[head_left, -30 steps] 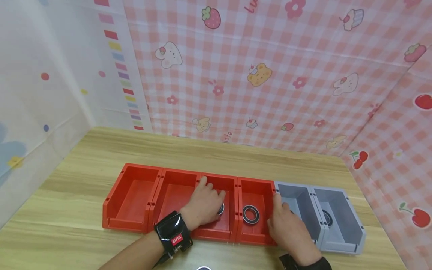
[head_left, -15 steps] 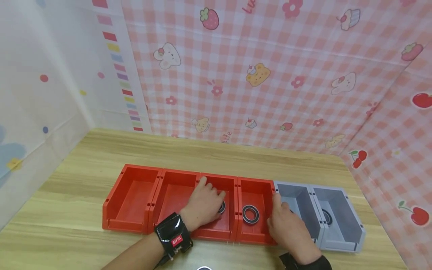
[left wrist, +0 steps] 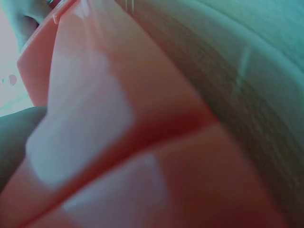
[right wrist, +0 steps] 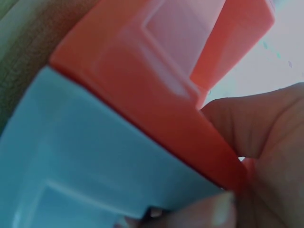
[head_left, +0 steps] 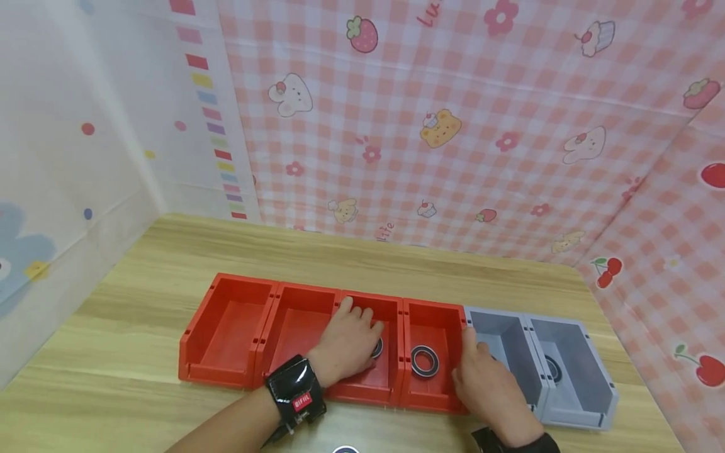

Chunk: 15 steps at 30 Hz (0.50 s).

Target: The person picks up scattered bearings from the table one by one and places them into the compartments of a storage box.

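Observation:
A row of red and grey storage bins stands on the table. My left hand (head_left: 345,343) reaches into the third red bin (head_left: 391,384), one fingertip near its back left corner; its thumb and grip are hidden. Beside its fingers a ball bearing (head_left: 379,348) partly shows. My right hand (head_left: 489,390) grips the adjoining walls of the fourth red bin (head_left: 436,327) and left grey bin (head_left: 498,324). In the right wrist view, the thumb (right wrist: 232,118) is on the red side and a fingertip (right wrist: 221,209) on the grey. A larger bearing (head_left: 416,363) lies flat in the fourth red bin.
Two more red bins, the leftmost (head_left: 226,327) and its neighbour (head_left: 300,321), adjoin on the left. The right grey bin (head_left: 578,377) contains a bearing (head_left: 554,369) by its left wall. Another round part (head_left: 345,449) shows at the bottom edge. Patterned cloth (head_left: 396,126) hangs behind.
The head view has shifted slightly. Both hands, the bins and the bearings keep their places.

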Tool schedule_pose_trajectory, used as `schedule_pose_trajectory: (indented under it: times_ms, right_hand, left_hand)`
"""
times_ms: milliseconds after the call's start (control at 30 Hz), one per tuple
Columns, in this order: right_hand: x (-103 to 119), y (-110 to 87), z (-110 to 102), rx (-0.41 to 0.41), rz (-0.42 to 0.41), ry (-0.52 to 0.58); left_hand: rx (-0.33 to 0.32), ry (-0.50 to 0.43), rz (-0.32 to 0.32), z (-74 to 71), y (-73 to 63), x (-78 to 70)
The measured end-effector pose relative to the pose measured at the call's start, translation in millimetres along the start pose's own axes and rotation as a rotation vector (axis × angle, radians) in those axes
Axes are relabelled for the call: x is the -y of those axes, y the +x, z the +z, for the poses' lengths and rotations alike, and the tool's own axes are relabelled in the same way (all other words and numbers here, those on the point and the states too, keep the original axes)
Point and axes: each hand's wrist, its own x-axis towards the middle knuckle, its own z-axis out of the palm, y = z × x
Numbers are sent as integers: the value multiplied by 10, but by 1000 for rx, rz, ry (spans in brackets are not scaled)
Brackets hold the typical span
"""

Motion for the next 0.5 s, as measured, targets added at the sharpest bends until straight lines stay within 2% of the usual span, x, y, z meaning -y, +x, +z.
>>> schedule_pose_trajectory:
  times_ms: [100, 200, 267, 333, 400, 500]
  right_hand:
    - [-5, -5, -1, -7, -2, 0]
    - [-1, -5, 2, -14, -8, -2]
    - [8, -1, 6, -14, -12, 0]
    - [14, -1, 9, -17, -16, 0]
    - [17, -1, 9, -18, -19, 0]
    - [17, 2, 6, -19, -16, 1]
  left_hand:
    - [-31, -62, -1, -13, -8, 9]
    - [-90, -188, 2, -35, -57, 22]
    - [-126, -276, 26, -71, -136, 20]
    - [-148, -351, 79, -125, -250, -4]
    - [-130, -424, 145, -204, -394, -41]
    - [-31, -536, 270, -310, -616, -89]
